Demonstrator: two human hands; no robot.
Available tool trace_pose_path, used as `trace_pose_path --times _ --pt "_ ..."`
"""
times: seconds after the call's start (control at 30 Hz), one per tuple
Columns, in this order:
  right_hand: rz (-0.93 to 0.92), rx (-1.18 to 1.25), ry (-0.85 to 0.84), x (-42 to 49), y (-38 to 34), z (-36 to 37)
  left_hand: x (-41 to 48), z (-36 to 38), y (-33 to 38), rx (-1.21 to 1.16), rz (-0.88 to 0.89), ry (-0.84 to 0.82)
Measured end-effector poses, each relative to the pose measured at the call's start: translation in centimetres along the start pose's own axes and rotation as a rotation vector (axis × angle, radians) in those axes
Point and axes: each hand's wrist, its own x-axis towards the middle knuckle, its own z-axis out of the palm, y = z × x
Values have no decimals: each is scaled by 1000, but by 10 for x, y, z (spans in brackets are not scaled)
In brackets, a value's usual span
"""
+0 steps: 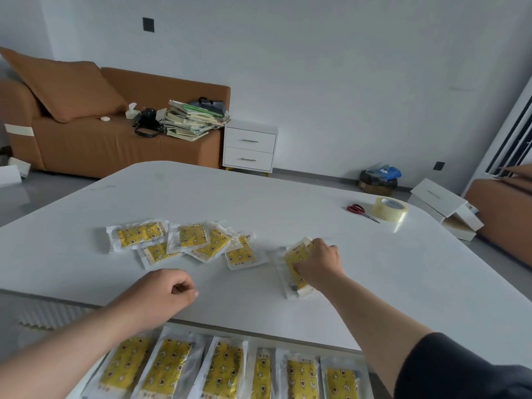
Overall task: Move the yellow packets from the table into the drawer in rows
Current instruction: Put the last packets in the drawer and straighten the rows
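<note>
Several yellow packets in clear wrappers (190, 240) lie in a loose overlapping cluster on the white table (288, 203). My right hand (319, 263) grips a small stack of yellow packets (295, 269) lying on the table to the right of the cluster. My left hand (164, 292) hovers over the table's near edge, fingers curled, holding nothing. Below the edge, the drawer holds a row of several yellow packets (224, 370) side by side; the drawer's walls are hidden.
Red-handled scissors (361, 212) and a roll of clear tape (390, 209) lie at the table's far right. Beyond it stand a brown sofa (86, 133) with books, a white nightstand (250, 148) and white boxes (443, 208) on the floor.
</note>
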Motion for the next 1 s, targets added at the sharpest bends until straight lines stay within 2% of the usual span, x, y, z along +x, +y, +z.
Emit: trace_pose_path --times 0.17,0.3,0.47,0.6,0.7,0.87,0.93,1.0 --pt "-38 185 -10 -8 12 -9 3 1 0 1 -1 29" --pt "-73 189 -20 -10 23 -8 8 -6 -2 -17 -40 87" --pt "-87 311 -5 -11 34 -3 27 -20 -7 -74 -131 298" --pt "-53 390 15 -12 42 5 61 -39 -27 94 -311 473" --pt "-40 430 21 -10 42 2 84 -50 -42 199 -429 384" --pt "-52 454 9 -1 39 0 115 -32 -27 164 -300 400" --pt "-49 458 9 2 38 1 127 -19 -12 201 -307 303" --pt "-47 471 5 4 37 1 133 -5 -3 366 -344 146"
